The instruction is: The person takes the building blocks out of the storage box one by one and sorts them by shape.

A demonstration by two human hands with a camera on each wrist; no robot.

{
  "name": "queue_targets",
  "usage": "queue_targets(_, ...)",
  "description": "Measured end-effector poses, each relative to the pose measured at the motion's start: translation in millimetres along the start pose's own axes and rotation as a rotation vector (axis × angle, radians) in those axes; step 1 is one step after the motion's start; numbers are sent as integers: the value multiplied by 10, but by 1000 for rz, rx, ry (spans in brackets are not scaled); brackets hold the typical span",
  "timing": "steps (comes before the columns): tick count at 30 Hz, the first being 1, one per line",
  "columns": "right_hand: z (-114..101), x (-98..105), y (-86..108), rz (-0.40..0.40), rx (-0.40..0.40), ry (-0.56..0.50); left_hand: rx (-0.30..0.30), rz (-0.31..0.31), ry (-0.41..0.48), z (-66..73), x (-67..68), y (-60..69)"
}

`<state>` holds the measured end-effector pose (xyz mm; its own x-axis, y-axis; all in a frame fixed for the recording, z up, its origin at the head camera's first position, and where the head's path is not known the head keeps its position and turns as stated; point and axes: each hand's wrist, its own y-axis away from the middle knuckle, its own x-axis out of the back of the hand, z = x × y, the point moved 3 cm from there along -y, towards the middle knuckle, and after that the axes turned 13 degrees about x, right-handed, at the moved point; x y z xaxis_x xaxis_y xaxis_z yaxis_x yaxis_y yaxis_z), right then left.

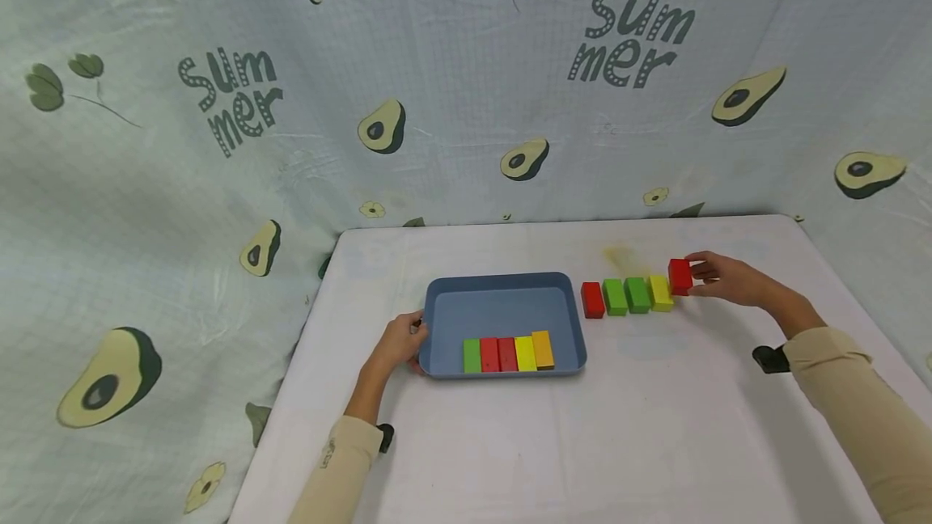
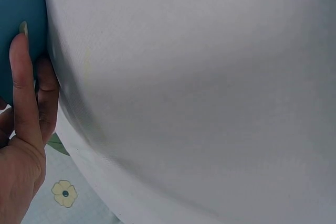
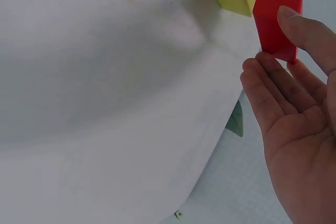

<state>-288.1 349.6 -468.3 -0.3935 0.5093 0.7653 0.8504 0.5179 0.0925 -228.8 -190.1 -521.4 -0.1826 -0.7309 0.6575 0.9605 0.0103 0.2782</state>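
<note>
- Head: our right hand (image 1: 728,279) pinches a red block (image 1: 680,276) near the tabletop (image 1: 641,427)'s far right corner. A yellow block (image 1: 661,293), two green blocks (image 1: 637,295) and a second red block (image 1: 593,300) stand between it and the tray (image 1: 495,310)'s right edge; five coloured blocks (image 1: 507,354) line its near edge.
- Left wrist: our left hand (image 2: 23,150) touches the tray's side; whether it clamps, we cannot tell.
- Right wrist: our grip is closed on the red block, just beside the yellow block.

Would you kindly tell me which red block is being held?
The rightmost red block, pinched by the right hand; the others, one red block beside the tray and two red blocks inside it, are untouched.
</note>
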Motion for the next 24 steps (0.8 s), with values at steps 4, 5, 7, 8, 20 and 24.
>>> queue_targets(4, 7, -7, 12, -14, -12, 5, -10, 22, -15, 1, 13, -5)
queue_targets(5, 14, -4, 17, -17, -18, 9, -15, 27, -20, 0, 14, -8)
queue_targets(7, 29, -2, 25, -23, -32, 18, -21, 33, -28, 4, 14, -8)
queue_targets(8, 42, -1, 29, -27, -40, 20, -22, 34, -28, 5, 12, -8)
queue_targets(20, 219, -147, 23, -96, -93, 2, -7, 38, -31, -1, 2, -17)
queue_targets(24, 231, -175, 9, -105, -88, 17, 1, 33, -34, 0, -2, -15)
